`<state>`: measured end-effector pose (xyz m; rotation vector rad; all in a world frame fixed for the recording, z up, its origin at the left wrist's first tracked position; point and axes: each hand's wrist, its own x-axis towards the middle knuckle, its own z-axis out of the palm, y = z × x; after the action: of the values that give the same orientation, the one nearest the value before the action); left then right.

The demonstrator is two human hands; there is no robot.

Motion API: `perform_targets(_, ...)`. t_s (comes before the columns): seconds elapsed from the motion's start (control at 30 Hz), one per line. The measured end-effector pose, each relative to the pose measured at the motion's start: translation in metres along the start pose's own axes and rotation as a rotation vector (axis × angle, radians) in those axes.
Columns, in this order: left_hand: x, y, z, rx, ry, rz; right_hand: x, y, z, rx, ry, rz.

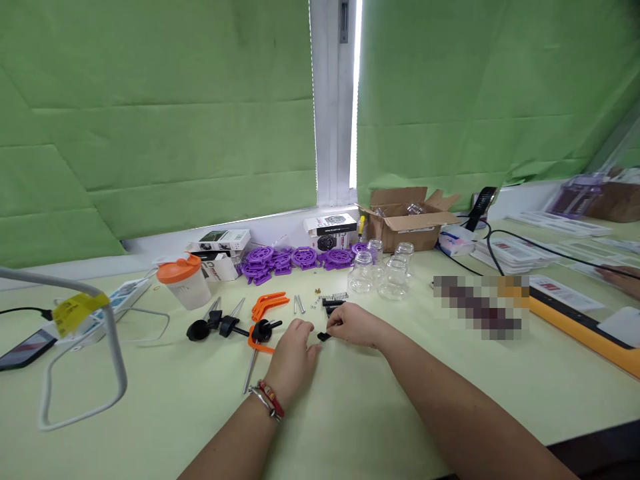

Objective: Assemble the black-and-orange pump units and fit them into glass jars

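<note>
Near the middle of the pale green table (360,407), my right hand (354,325) has its fingers pinched at a small black piece (324,337). My left hand (294,351) is just left of that piece, thumb and fingers apart, with nothing visible between them. Black parts (333,304) lie beyond my right hand, partly hidden by it, beside several springs (334,296). Left of my left hand are black knobs (229,325), a metal rod (250,371) and an orange clamp-like part (260,343). Another orange part (270,303) lies farther back, next to metal pins (299,304).
Several purple plastic parts (304,257) line the back, with glass jars (393,280) and an open cardboard box (407,227) to their right. An orange-lidded cup (185,283) and white wire frame (117,353) stand left. At far right, another person's hand (620,280) shows.
</note>
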<state>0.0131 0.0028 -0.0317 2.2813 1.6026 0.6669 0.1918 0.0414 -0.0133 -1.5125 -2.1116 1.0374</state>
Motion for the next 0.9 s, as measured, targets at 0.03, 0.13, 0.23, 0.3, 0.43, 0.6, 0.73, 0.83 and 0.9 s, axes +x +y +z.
perform_targets(0.03, 0.000, 0.001, 0.005, -0.014, -0.020, -0.013, 0.001, 0.002, 0.000, 0.015, -0.002, 0.001)
perform_targets(0.13, 0.002, 0.001, 0.013, -0.026, -0.042, -0.035, 0.004, 0.008, 0.001, 0.072, -0.014, 0.005)
perform_targets(0.23, 0.006, -0.002, 0.014, -0.039, -0.059, -0.015, 0.008, 0.014, 0.001, 0.121, -0.026, 0.009)
perform_targets(0.3, 0.008, -0.003, 0.014, -0.032, -0.066, 0.004, 0.010, 0.017, 0.001, 0.136, -0.026, 0.010)
perform_targets(0.43, 0.009, -0.005, 0.013, -0.034, -0.075, 0.014, 0.012, 0.023, -0.003, 0.165, -0.027, 0.035)
perform_targets(0.6, 0.009, -0.006, 0.013, -0.055, -0.058, -0.007, 0.016, 0.032, -0.007, 0.218, -0.028, 0.110)
perform_targets(0.73, 0.010, -0.005, 0.013, -0.051, -0.051, -0.019, 0.017, 0.034, -0.010, 0.209, -0.038, 0.144)
perform_targets(0.83, 0.010, -0.008, 0.014, -0.054, -0.037, -0.022, 0.014, 0.030, -0.015, 0.205, -0.036, 0.185)
perform_targets(0.9, 0.011, -0.011, 0.015, -0.069, -0.029, -0.026, 0.012, 0.028, -0.018, 0.217, -0.044, 0.219)
